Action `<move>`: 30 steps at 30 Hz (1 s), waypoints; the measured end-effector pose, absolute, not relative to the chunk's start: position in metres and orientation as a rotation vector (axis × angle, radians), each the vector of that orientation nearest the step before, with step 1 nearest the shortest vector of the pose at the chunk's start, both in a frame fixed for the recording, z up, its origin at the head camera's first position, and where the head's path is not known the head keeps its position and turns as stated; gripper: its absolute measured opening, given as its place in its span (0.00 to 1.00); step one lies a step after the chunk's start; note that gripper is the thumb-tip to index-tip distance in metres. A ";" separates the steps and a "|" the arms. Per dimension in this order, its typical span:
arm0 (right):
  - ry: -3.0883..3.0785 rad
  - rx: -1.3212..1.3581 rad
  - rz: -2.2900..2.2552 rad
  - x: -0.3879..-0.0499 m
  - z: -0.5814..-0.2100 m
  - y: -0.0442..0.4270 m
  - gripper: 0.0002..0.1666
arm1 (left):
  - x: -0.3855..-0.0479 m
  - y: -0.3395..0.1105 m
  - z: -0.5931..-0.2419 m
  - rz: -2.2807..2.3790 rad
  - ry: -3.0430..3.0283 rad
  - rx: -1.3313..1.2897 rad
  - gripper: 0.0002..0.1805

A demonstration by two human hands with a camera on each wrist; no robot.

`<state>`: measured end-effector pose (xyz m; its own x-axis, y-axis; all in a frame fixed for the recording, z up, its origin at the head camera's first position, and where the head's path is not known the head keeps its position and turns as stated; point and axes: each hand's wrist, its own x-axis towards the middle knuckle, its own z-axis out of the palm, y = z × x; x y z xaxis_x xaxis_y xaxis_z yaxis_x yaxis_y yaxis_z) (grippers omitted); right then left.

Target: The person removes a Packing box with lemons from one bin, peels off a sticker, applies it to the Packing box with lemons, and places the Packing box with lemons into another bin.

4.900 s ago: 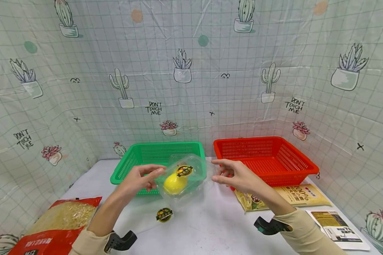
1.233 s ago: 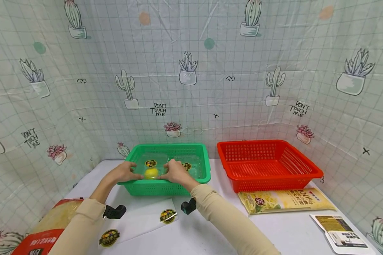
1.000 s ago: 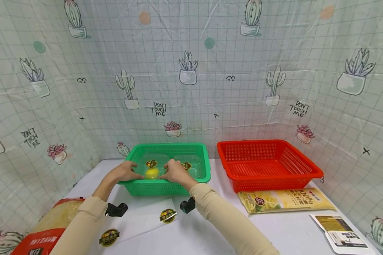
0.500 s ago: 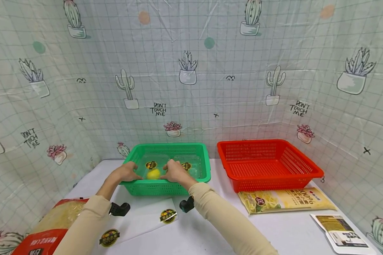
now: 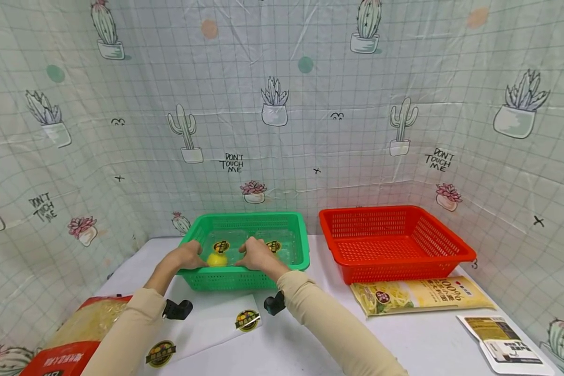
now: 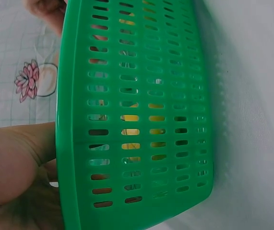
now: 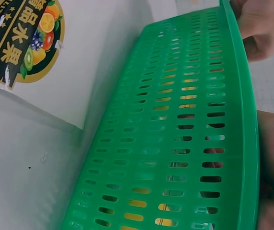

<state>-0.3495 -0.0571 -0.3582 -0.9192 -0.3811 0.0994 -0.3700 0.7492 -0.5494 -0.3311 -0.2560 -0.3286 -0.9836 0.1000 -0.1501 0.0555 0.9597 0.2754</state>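
Observation:
In the head view a clear plastic fruit box [image 5: 232,237] with a round dark label lies in the green basket [image 5: 244,279], a yellow lemon-like fruit [image 5: 217,259] visible inside it. My left hand [image 5: 187,255] reaches over the basket's near left rim and grips the box's left side. From the other side my right hand [image 5: 257,256] holds the box, thumb toward the fruit. Both sets of fingertips are partly hidden by the rim and box. A second clear box [image 5: 288,245] sits to its right. The left wrist view shows yellow through the basket wall [image 6: 144,139].
A red basket [image 5: 385,245] stands at the right. Before it lie a yellow pasta bag [image 5: 423,296] and a white pouch [image 5: 505,344]. At the left is a red-ended food bag [image 5: 82,329]. Flat sheets with round fruit labels [image 5: 247,320] lie in front. Patterned cloth walls surround the table.
The clear box with the yellow fruit, earlier held up in front of the green basket, is now down inside it, between both hands. Lately the fruit has shifted slightly left; the hands barely moved.

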 end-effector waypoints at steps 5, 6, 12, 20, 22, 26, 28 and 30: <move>2.933 -0.652 -0.934 -0.349 -0.359 -0.058 0.24 | -0.329 -0.255 -0.328 0.435 2.955 0.120 0.33; 2.937 -0.657 -0.936 -0.349 -0.358 -0.058 0.24 | -0.329 -0.255 -0.328 0.439 2.959 0.126 0.33; 2.967 -0.657 -0.925 -0.347 -0.359 -0.058 0.22 | -0.325 -0.252 -0.327 0.458 2.972 0.134 0.32; 2.997 -0.725 -0.971 -0.345 -0.365 -0.054 0.18 | -0.323 -0.248 -0.332 0.427 3.003 0.141 0.31; 2.984 -0.762 -1.016 -0.343 -0.364 -0.050 0.18 | -0.320 -0.245 -0.332 0.430 3.028 0.158 0.30; 2.963 -0.889 -1.106 -0.337 -0.351 -0.037 0.14 | -0.312 -0.233 -0.325 0.466 3.077 0.214 0.27; 2.954 -0.974 -1.146 -0.334 -0.341 -0.027 0.13 | -0.307 -0.225 -0.321 0.487 3.108 0.261 0.25; 2.962 -1.046 -1.168 -0.330 -0.332 -0.016 0.11 | -0.302 -0.216 -0.318 0.514 3.139 0.318 0.25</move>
<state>-0.3299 -0.0159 -0.3325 -0.7853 -0.4731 0.3993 -0.6184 0.5669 -0.5443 -0.3018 -0.2164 -0.3181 -0.9787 0.1866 0.0859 0.2042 0.9285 0.3100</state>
